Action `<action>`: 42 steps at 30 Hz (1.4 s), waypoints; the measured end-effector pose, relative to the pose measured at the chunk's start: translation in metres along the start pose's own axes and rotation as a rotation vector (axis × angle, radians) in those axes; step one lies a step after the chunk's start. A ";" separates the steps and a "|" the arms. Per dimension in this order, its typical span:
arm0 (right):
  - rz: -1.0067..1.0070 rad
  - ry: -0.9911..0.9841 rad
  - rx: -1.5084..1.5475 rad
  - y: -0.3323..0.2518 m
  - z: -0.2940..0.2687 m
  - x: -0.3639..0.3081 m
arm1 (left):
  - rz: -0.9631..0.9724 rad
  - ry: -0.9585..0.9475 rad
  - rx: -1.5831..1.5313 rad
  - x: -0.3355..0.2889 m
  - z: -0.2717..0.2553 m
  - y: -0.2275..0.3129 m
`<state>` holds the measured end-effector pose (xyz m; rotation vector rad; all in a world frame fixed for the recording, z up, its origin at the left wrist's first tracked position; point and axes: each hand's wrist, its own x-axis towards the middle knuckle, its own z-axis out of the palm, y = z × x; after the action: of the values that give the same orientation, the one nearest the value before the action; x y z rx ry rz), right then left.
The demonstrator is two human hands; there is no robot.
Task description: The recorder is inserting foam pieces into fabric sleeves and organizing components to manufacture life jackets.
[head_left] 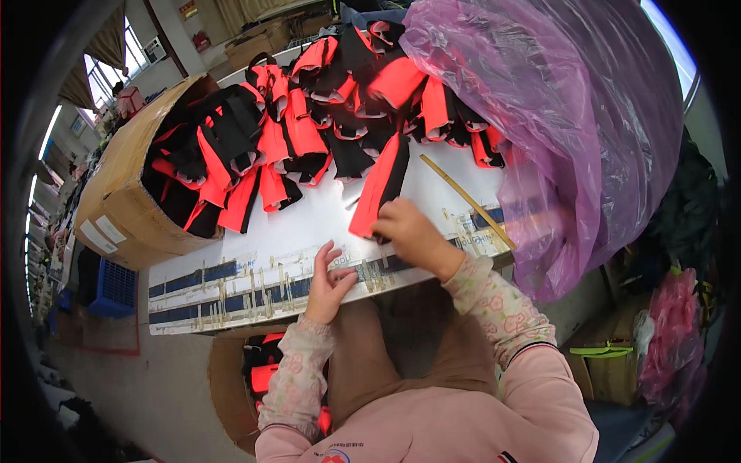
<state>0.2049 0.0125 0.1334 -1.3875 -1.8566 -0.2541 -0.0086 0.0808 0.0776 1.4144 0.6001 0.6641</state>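
White tabletop [312, 220] before you. Purple bag [571, 116] on its right, red-black heap [305, 131] along the far side, box [116, 204] at left with more inside. 1 red-black piece [380, 185] juts from the heap toward you, near end pinched in your right hand [413, 235]. Left hand [328, 287] by the front edge, thumb and fingers parted.

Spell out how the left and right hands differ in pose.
The left hand is half open and empty; the right hand is curled at the lower end of a coral-and-black piece. The left hand is near the front edge of the table; the right hand is farther in. Both emerge from floral sleeves.
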 end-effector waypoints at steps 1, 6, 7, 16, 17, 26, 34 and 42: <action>-0.030 -0.110 0.030 -0.014 0.004 -0.008 | 0.061 -0.002 0.064 0.003 0.007 -0.003; -0.058 -0.289 0.145 -0.064 0.018 -0.056 | 0.288 -0.064 0.644 -0.014 0.028 -0.018; -0.003 -0.286 0.143 -0.066 0.016 -0.060 | 0.291 -0.069 0.679 -0.022 0.031 -0.017; 0.420 -0.151 0.132 -0.099 0.027 -0.077 | -0.073 0.335 -0.513 -0.061 0.049 -0.055; 0.473 -0.205 0.140 -0.094 0.027 -0.081 | -0.107 0.300 -0.603 -0.065 0.051 -0.044; 0.510 -0.141 0.521 -0.072 0.046 -0.099 | -0.353 0.165 -0.621 -0.083 0.052 -0.028; 0.442 -0.106 0.270 -0.091 0.047 -0.085 | -0.357 0.133 -0.535 -0.083 0.049 -0.041; 0.331 -0.254 0.234 -0.075 0.058 -0.068 | -0.338 0.173 -0.534 -0.076 0.040 -0.043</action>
<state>0.1185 -0.0320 0.0693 -1.5858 -1.7505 0.3099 -0.0290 -0.0029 0.0361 0.7419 0.7140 0.6187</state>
